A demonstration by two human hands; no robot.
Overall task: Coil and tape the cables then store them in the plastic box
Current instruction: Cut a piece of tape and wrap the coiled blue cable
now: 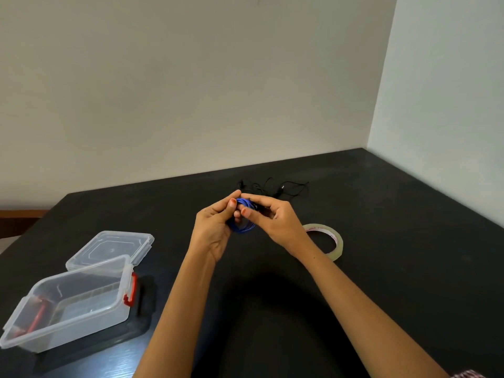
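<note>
- The blue cable [243,228] is wound into a small coil and held above the tabletop [395,282], between both hands, near the middle of the view.
- The coil's loop stands roughly on edge. Its longer axis runs from the fingertips down toward the person.
- The left hand [215,230] has its fingers curled round the coil's left side. The right hand [275,222] pinches the top of the coil with thumb and fingers.
- A loose black cable [275,188] lies tangled just beyond the hands.
- A clear tape roll [336,241] lies flat to the right. The red print on its core is too small to read.
- The plastic box [90,323], with red latches, sits open at the left, long side slanting away. Its lid [109,249] lies just behind it.
</note>
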